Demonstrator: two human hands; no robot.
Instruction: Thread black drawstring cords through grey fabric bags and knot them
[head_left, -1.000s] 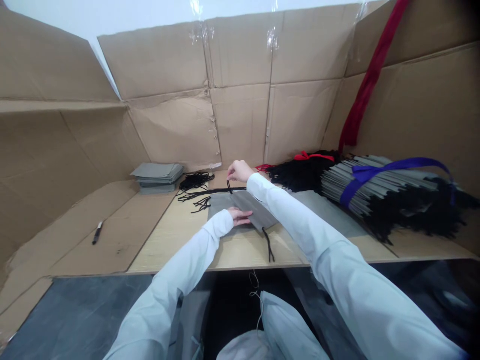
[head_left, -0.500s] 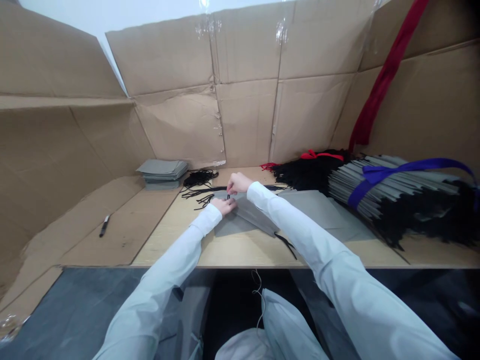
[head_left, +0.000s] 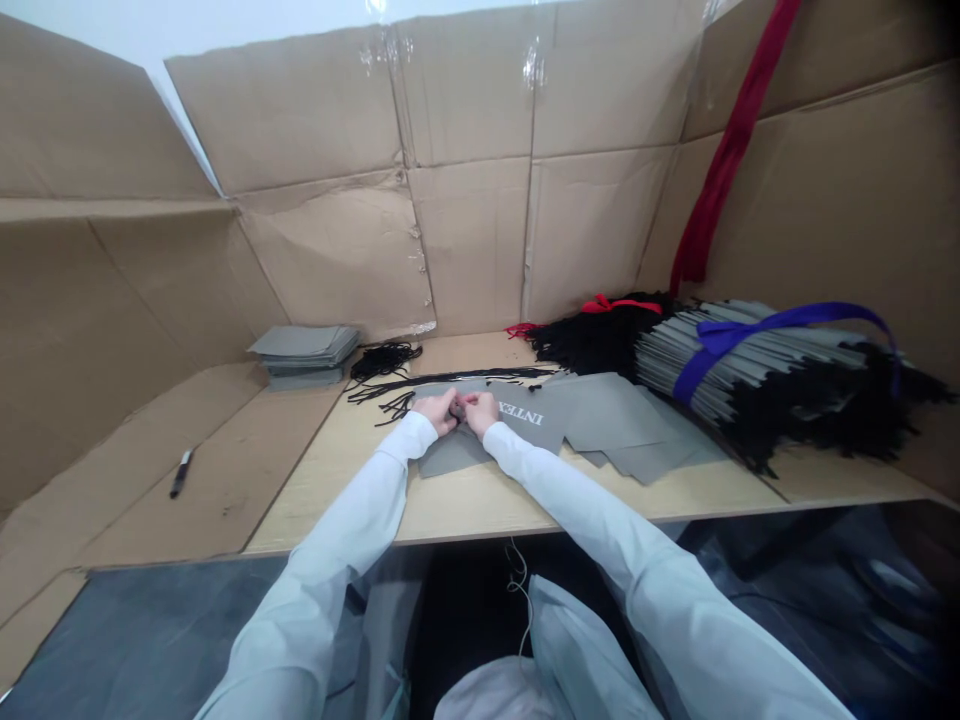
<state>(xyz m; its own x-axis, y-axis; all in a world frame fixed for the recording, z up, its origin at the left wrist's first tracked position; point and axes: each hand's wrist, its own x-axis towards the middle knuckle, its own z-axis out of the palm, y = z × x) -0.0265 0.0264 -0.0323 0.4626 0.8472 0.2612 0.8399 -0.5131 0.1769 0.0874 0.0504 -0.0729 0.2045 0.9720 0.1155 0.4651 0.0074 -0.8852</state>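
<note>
My left hand (head_left: 436, 411) and my right hand (head_left: 481, 409) meet over flat grey pieces on the table, fingers pinched together. Between the fingertips shows a small dark bit that looks like black cord, mostly hidden by the fingers. Just right of my right hand, a grey pouch (head_left: 549, 436) lies flat with white lettering, partly covered. Under my hands another grey piece (head_left: 447, 462) reaches toward the table's front edge. Long black cords (head_left: 487, 376) lie in a line behind my hands, loose ends at the left.
More grey pieces (head_left: 645, 440) overlap at the right. Beyond them sits a thick grey bundle (head_left: 780, 365) tied with blue ribbon, and a black cord bundle (head_left: 581, 338). At left are a grey stack (head_left: 307, 350), a cord coil (head_left: 386, 358) and a marker (head_left: 180, 474). Cardboard walls surround the table.
My right hand has come down beside my left, and the fingertips of both now meet. The lettering on the pouch has come into sight. The view has shifted slightly right.
</note>
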